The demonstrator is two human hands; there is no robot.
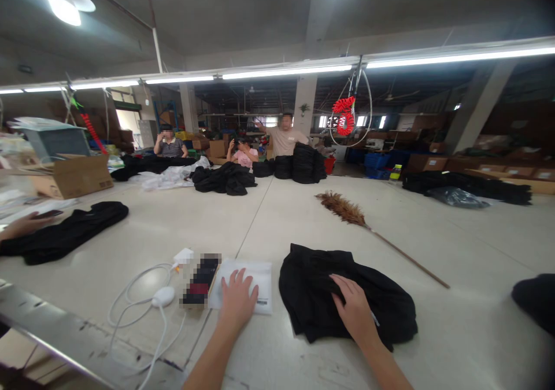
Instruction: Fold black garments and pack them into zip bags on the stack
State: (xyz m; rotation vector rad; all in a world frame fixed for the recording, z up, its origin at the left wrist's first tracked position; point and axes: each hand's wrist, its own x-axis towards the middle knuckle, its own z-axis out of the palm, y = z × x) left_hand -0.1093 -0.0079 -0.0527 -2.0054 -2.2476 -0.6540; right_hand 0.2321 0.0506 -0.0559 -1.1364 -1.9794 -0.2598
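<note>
My left hand (237,297) lies flat with fingers spread on a white plastic bag (260,274) that bears a small barcode label. Right beside that bag is a phone (202,280), its screen blurred out. My right hand (353,306) rests on a folded black garment (316,286), fingers stretched out over the cloth and the thumb apart from them. A small pale tag shows by the right wrist. Neither hand grips anything that I can see.
A white cable (125,297) with a charger loops left of the phone. Beyond the garment lies a feather duster (347,210). Black garments (78,228), a cardboard box (78,176) and garment stacks (303,164) stand about the table. Another person's hand (26,225) holds a phone at far left; several people are opposite.
</note>
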